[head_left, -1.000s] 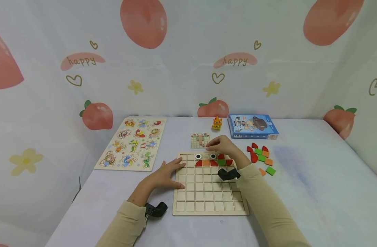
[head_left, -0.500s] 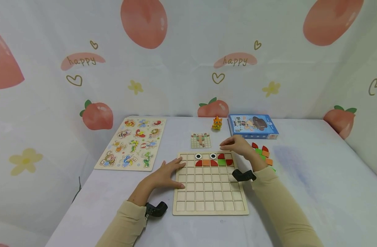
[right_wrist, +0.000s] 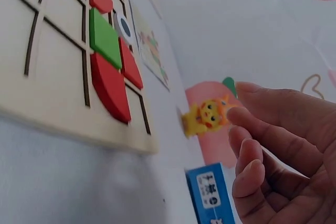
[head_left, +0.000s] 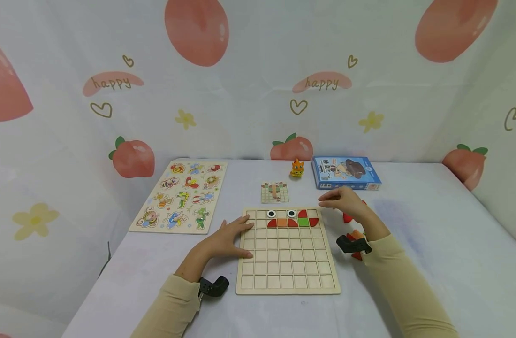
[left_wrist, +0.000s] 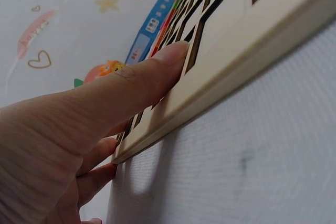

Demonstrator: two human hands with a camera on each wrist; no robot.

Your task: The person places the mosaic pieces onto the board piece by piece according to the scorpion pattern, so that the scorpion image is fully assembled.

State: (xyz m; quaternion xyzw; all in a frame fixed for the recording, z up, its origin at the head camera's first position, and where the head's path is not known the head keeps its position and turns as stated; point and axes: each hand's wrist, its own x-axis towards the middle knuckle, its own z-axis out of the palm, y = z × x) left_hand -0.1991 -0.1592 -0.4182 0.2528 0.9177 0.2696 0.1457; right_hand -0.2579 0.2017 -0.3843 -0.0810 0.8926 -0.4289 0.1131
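A wooden grid board lies in front of me. Along its top rows sit two eye tiles, an orange square, a green square and several red rounded pieces. My left hand rests on the board's left edge, fingers spread; in the left wrist view its thumb presses the top face. My right hand hovers beyond the upper right corner, fingers loosely bent. Nothing shows between thumb and fingertips in the right wrist view. Loose red pieces are partly hidden beneath it.
Behind the board lies a small pattern card. A yellow-orange animal figure and a blue box stand farther back. An animal puzzle board lies at left. More loose pieces are half covered by the right wrist.
My right hand has moved right from beside the pattern card, past the board's upper right corner to above the loose pieces. The left hand and the board have stayed put.
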